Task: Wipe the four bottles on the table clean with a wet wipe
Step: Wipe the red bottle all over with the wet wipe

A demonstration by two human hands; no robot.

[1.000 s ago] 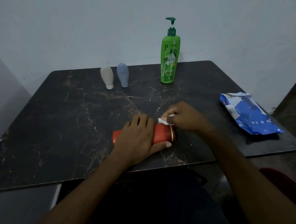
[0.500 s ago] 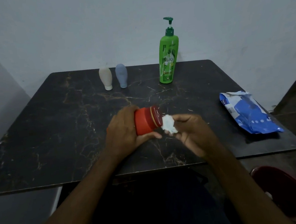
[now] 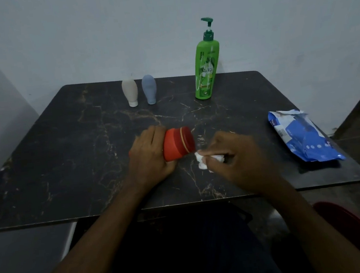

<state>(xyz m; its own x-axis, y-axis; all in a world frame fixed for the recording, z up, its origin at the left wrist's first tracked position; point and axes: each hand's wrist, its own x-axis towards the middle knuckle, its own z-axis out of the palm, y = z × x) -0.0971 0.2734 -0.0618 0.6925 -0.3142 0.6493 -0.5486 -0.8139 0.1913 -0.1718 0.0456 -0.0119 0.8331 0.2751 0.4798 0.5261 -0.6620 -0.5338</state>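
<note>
My left hand [image 3: 149,154] grips a red bottle [image 3: 178,143] with a gold band, tilted so that its capped end faces me and to the right. Just right of it, my right hand [image 3: 240,154] pinches a crumpled white wet wipe [image 3: 202,161], which sits at the bottle's lower right edge. At the back of the black marble table [image 3: 65,147] stand a beige squeeze bottle [image 3: 130,92], a blue-grey squeeze bottle [image 3: 149,88] and a tall green pump bottle [image 3: 207,67].
A blue pack of wet wipes [image 3: 302,137] lies near the table's right edge. A dark red bin [image 3: 348,230] stands on the floor at the lower right. A pale wall rises behind the table.
The red bottle lay flat under my left hand; it has been lifted and tilted end-on. My right hand with the wipe has drawn back from the cap to the bottle's lower right.
</note>
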